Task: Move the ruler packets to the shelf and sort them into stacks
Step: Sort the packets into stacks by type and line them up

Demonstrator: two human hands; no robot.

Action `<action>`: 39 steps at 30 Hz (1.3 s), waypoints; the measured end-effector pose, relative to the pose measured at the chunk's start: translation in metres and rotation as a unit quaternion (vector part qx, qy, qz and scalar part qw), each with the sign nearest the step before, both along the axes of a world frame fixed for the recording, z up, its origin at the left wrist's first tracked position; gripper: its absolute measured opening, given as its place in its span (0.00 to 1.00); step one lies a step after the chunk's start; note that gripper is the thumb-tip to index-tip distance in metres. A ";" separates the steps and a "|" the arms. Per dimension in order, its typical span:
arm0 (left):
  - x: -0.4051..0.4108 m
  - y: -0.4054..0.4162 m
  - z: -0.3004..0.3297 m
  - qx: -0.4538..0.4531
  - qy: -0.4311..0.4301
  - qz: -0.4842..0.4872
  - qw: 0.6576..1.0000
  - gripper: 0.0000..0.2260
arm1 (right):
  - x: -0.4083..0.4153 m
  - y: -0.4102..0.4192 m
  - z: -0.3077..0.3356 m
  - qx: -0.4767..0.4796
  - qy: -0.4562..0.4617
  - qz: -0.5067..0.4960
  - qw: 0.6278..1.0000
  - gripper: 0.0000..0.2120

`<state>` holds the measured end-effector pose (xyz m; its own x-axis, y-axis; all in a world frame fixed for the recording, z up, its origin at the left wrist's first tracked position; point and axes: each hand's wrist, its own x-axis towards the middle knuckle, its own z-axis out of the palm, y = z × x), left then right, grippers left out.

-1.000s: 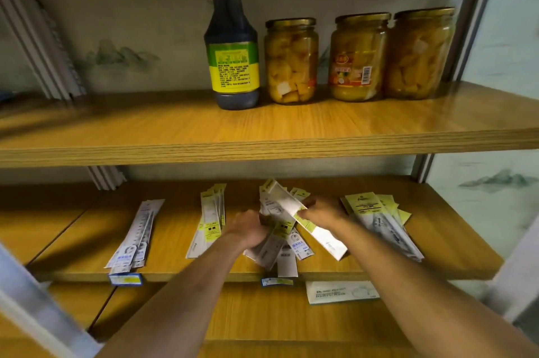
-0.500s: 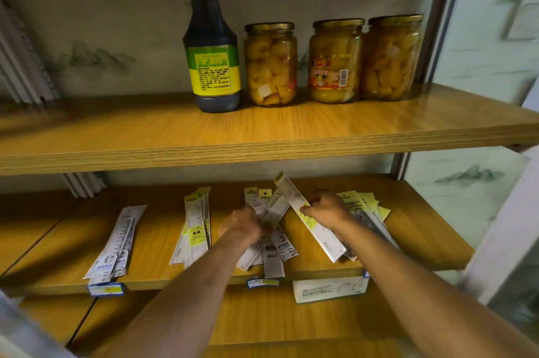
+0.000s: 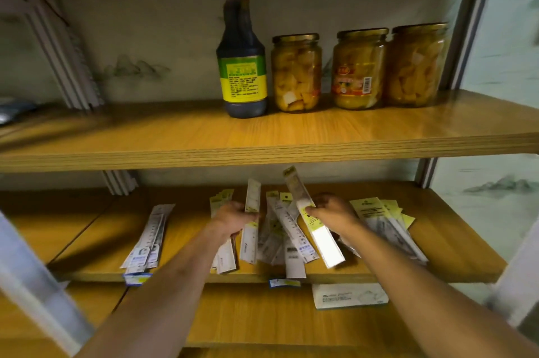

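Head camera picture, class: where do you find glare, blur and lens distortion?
Head view: glare whitens the lower end of the ruler packet held by the right hand; motion blur smears the print on the middle pile; the wide lens bows the upper shelf edge and tilts the side posts.

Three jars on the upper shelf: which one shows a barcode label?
The middle jar. It faces out a red-and-white label with a barcode. The jar next to the dark bottle and the rightmost jar show only yellow contents.
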<state>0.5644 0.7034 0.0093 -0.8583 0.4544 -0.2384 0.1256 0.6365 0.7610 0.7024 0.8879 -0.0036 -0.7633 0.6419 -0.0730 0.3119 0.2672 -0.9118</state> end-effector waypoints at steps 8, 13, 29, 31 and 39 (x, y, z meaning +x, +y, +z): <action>-0.035 -0.064 -0.004 -0.048 0.013 0.004 0.999 0.08 | -0.034 -0.032 0.000 -0.006 -0.004 0.050 0.999 0.05; -0.039 -0.073 -0.005 -0.011 -0.009 0.005 1.000 0.04 | -0.044 -0.044 0.005 0.005 -0.018 0.067 0.998 0.09; -0.074 -0.090 -0.005 -0.234 0.205 -0.132 0.941 0.19 | -0.092 -0.104 -0.002 -0.049 -0.073 0.038 0.995 0.13; -0.082 -0.102 0.002 -0.233 0.215 -0.159 0.935 0.18 | -0.103 -0.115 -0.003 -0.051 -0.086 0.036 0.994 0.14; -0.108 -0.146 0.006 -0.216 0.243 -0.193 0.926 0.16 | -0.148 -0.161 -0.010 0.053 -0.095 -0.005 0.994 0.16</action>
